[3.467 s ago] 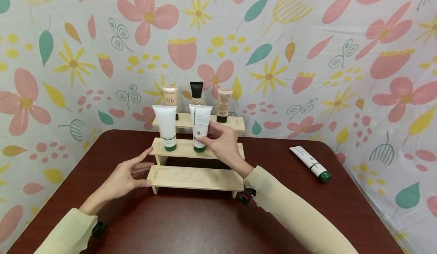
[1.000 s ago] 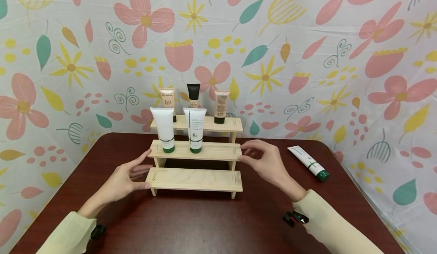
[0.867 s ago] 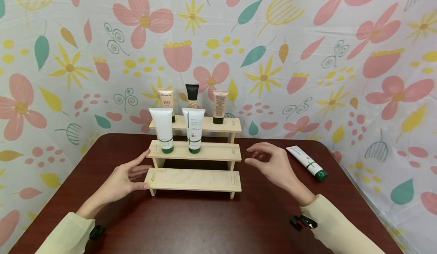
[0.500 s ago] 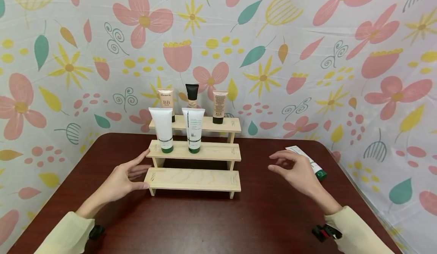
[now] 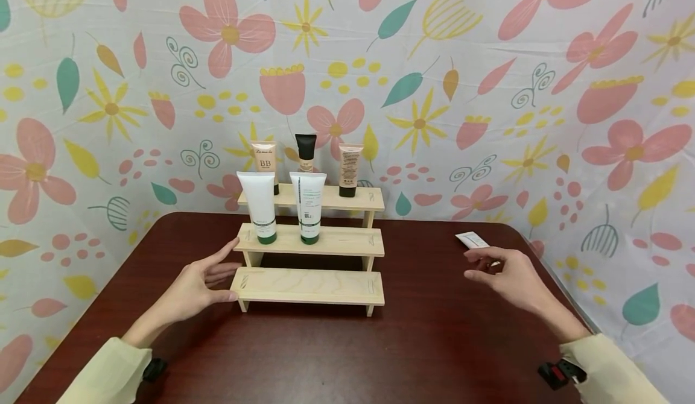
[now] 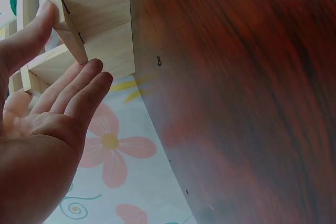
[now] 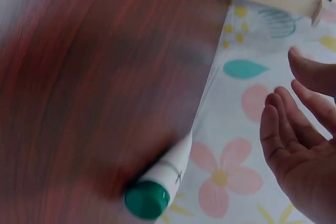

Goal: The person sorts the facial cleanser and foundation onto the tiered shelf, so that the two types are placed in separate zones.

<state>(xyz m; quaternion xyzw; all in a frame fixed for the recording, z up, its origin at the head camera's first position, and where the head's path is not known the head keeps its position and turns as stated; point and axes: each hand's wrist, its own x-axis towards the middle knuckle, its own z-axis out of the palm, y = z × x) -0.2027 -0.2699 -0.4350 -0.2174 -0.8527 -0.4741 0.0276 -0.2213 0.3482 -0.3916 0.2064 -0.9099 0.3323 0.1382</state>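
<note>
My left hand [image 5: 187, 286] touches the left end of a three-tier wooden stand [image 5: 309, 286]; the left wrist view shows its thumb and fingertips at the board edges, fingers fairly straight. My right hand [image 5: 510, 277] hovers over a white squeeze tube [image 5: 471, 239] lying on the table and hides most of it. In the right wrist view that tube's green cap [image 7: 147, 200] lies apart from the loosely bent fingers, which hold nothing. On the middle tier stand a white tube [image 5: 259, 202] and a second white tube [image 5: 308, 202] with printed text, both on green caps.
The top tier bears a beige BB cream tube [image 5: 264, 155], a black-ended tube [image 5: 306, 148] and another beige tube [image 5: 350, 166]. The bottom tier's board is bare. A dark red wooden table [image 5: 336, 356] lies beneath, with a floral cloth [image 5: 434, 60] behind it.
My right hand has let go of the printed white tube on the middle tier and moved right, to above the lying tube. The left hand stays at the stand's left end.
</note>
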